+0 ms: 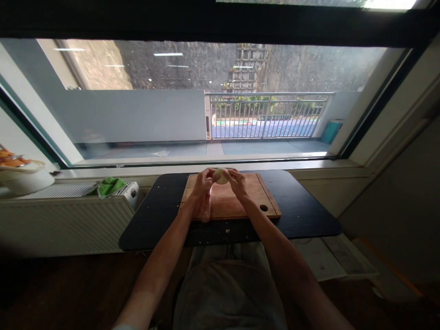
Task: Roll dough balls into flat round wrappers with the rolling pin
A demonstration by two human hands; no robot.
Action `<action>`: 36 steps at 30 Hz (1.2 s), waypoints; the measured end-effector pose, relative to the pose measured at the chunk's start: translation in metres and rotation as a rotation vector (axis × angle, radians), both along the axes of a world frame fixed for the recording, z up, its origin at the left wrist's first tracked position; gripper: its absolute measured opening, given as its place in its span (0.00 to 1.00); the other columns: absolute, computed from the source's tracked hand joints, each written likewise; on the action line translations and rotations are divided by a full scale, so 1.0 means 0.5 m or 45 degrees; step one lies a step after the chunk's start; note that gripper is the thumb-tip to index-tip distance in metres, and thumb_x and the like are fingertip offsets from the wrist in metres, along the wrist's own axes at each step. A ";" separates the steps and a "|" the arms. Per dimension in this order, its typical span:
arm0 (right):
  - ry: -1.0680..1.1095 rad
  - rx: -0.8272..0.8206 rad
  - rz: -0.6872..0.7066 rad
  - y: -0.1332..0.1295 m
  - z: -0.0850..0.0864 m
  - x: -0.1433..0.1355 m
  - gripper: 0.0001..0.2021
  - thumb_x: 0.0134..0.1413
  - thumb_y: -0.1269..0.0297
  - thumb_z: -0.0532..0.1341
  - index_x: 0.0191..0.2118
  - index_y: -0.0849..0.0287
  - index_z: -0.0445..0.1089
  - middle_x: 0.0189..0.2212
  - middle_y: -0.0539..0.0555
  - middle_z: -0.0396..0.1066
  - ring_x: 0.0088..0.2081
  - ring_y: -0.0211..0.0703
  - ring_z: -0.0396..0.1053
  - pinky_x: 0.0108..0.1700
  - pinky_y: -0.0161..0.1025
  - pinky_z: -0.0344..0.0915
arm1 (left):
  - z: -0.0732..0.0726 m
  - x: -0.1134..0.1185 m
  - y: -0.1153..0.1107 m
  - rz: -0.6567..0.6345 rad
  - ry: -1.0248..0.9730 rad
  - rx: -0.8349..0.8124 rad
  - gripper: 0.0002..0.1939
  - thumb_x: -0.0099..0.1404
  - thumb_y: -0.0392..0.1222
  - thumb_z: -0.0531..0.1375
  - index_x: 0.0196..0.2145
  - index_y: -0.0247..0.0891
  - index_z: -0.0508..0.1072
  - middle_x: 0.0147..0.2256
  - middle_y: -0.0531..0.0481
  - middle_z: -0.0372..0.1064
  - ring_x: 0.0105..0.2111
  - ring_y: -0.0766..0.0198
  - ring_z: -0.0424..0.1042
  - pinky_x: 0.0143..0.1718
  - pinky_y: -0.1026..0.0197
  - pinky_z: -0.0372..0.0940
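Note:
A pale, round piece of dough [220,176] is held up between both hands over the far edge of a wooden cutting board [230,200]. My left hand [205,181] grips its left side with bent fingers. On the opposite side, my right hand [237,180] pinches it with thumb and fingers. Below my left hand lies a smooth rolling pin [206,211], pointing towards me, its far part hidden by the hand. The board has a groove along its edge and a dark round hole at the near right corner.
The board rests on a small black table [295,201] with rounded corners and scattered pale crumbs. Behind it run a windowsill and a large window. To the left stands a white radiator [79,224] with a green cloth [112,186] and a white pot [25,178] near it.

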State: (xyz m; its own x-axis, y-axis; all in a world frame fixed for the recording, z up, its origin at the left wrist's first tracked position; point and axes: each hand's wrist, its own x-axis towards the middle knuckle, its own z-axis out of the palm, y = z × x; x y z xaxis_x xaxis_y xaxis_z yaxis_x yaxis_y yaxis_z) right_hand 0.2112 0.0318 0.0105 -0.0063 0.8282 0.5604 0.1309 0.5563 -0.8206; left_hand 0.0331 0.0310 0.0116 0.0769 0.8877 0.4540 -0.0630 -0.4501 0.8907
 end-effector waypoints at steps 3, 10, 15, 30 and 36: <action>-0.019 0.018 -0.015 -0.002 0.001 0.005 0.25 0.63 0.36 0.66 0.40 0.53 0.87 0.36 0.53 0.74 0.41 0.48 0.70 0.45 0.42 0.69 | 0.000 0.001 -0.003 0.011 -0.006 0.017 0.18 0.59 0.53 0.75 0.37 0.38 0.79 0.37 0.47 0.80 0.37 0.58 0.77 0.41 0.58 0.72; 0.037 0.035 -0.034 0.005 -0.003 -0.004 0.27 0.62 0.34 0.67 0.37 0.57 0.85 0.34 0.53 0.73 0.39 0.46 0.70 0.41 0.41 0.69 | 0.010 0.005 -0.005 -0.055 -0.058 -0.018 0.24 0.59 0.59 0.75 0.39 0.35 0.83 0.37 0.45 0.82 0.36 0.57 0.79 0.43 0.56 0.73; -0.002 0.078 0.034 0.019 -0.013 -0.013 0.28 0.66 0.34 0.63 0.44 0.56 0.86 0.42 0.57 0.78 0.44 0.50 0.73 0.47 0.45 0.74 | 0.007 0.009 -0.004 0.028 -0.098 0.031 0.24 0.59 0.60 0.76 0.38 0.35 0.84 0.36 0.44 0.82 0.36 0.57 0.78 0.41 0.58 0.72; 0.109 -0.153 0.266 0.007 -0.018 -0.036 0.26 0.51 0.36 0.75 0.39 0.57 0.78 0.36 0.55 0.79 0.40 0.48 0.78 0.42 0.45 0.78 | -0.016 0.006 0.023 0.067 -0.427 -0.030 0.24 0.60 0.61 0.76 0.39 0.37 0.82 0.35 0.48 0.79 0.34 0.62 0.76 0.38 0.60 0.71; 0.125 -0.073 0.016 0.020 -0.028 -0.044 0.23 0.63 0.36 0.65 0.40 0.54 0.72 0.38 0.53 0.75 0.41 0.47 0.74 0.42 0.43 0.76 | -0.017 0.006 0.016 0.024 -0.353 -0.039 0.22 0.60 0.56 0.76 0.40 0.37 0.81 0.38 0.47 0.80 0.39 0.59 0.79 0.45 0.56 0.74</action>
State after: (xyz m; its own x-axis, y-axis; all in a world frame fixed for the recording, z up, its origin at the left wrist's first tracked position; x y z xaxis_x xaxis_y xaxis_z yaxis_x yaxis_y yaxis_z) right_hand 0.1891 0.0420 -0.0034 0.0357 0.8590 0.5108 0.0413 0.5094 -0.8595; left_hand 0.0362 0.0392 0.0032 -0.0635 0.9014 0.4283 -0.2982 -0.4267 0.8538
